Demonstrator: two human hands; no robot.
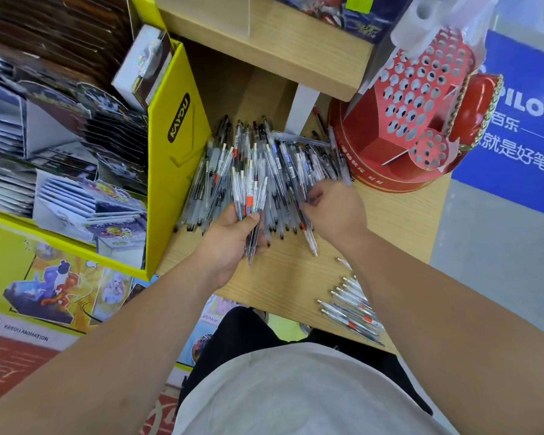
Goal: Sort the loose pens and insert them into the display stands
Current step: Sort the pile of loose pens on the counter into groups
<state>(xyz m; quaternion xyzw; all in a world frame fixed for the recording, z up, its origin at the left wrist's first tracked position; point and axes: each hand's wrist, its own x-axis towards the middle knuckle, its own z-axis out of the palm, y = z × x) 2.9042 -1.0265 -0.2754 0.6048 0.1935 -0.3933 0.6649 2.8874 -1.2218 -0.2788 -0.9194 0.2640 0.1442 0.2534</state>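
A big heap of loose clear-barrelled pens lies on the wooden counter. My left hand is closed around a bundle of pens fanned upward over the heap's near edge. My right hand reaches into the right side of the heap, fingers curled among the pens; whether it grips one is unclear. A red display stand with many round holes, all unfilled, stands at the back right. A second small group of pens lies in a row by the counter's near right edge.
A yellow cardboard card display borders the heap on the left, with card packs in its trays. A wooden shelf overhangs the back. A blue Pilot sign is at the right, beyond the counter edge.
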